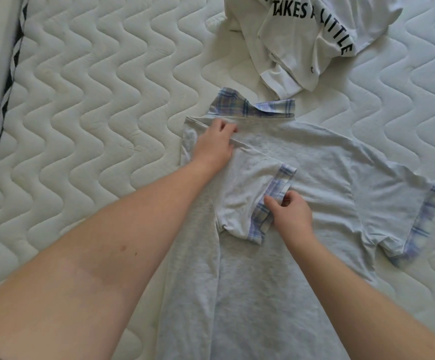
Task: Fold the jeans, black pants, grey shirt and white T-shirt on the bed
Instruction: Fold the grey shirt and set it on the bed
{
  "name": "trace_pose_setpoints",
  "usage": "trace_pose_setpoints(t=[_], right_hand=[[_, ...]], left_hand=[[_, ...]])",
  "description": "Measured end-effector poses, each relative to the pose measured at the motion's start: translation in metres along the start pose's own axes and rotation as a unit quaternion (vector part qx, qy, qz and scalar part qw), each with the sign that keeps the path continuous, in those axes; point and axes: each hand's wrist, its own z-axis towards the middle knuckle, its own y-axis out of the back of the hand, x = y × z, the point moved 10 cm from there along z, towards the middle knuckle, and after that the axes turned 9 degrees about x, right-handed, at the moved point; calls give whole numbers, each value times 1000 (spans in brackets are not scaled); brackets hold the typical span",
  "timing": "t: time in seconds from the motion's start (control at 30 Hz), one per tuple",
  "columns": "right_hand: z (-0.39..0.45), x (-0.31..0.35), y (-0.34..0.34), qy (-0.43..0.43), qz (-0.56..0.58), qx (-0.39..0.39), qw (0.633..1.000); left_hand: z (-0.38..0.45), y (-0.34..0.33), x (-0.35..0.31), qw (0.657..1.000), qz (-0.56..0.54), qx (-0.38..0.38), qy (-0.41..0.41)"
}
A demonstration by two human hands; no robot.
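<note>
The grey shirt [263, 281] with plaid collar and cuffs lies flat, collar away from me, on the quilted mattress [102, 105]. Its left side is folded inward, so the left sleeve [247, 193] lies across the chest. My left hand [216, 146] rests on the folded shoulder edge near the collar, fingers curled over the fabric. My right hand [289, 211] pinches the plaid cuff of the folded sleeve. The right sleeve [403, 216] lies spread out. The white T-shirt [297, 35] with black lettering sits crumpled beyond the collar. Jeans and black pants are out of view.
White quilted mattress surface extends to the left and right of the shirt. The mattress edge with a dark patterned trim [6, 94] runs along the far left.
</note>
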Motion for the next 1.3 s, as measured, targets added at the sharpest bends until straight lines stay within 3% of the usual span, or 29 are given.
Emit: trace_pose_setpoints(t=[0.1, 0.2, 0.27, 0.33, 0.4, 0.53, 0.6, 0.7, 0.8, 0.93, 1.13, 1.3], right_hand=[[-13, 19, -10, 88, 0, -10, 996], [-35, 49, -39, 200, -59, 43, 977], [-53, 69, -60, 298, -149, 54, 941], [-71, 83, -85, 379, -245, 52, 891], [-78, 78, -112, 391, -334, 78, 854], [-84, 62, -135, 387, -424, 73, 816], [-83, 55, -135, 369, -435, 64, 819], [-75, 40, -123, 315, -418, 51, 851], [-69, 24, -105, 253, -389, 48, 884], [-71, 4, -85, 231, -336, 50, 912], [-82, -2, -76, 271, -287, 65, 916], [-85, -7, -85, 263, -246, 89, 929]], left_hand=[[-29, 20, 23, 995, 28, -86, 43], [-49, 29, 73, 981, -6, -109, 163], [-50, 28, 101, 968, -84, -97, 215], [-42, 24, 114, 959, -168, -66, 217], [-37, 25, 119, 954, -192, -50, 226], [-49, 37, 118, 941, -196, -110, 255], [-59, 30, 108, 942, -195, -105, 253], [-81, -4, 97, 941, -224, -24, 252], [-99, -26, 96, 953, -181, 24, 243], [-100, -25, 100, 948, -194, 6, 252], [-60, 11, 76, 960, -225, -60, 159], [-29, 11, 66, 963, -212, -38, 162]])
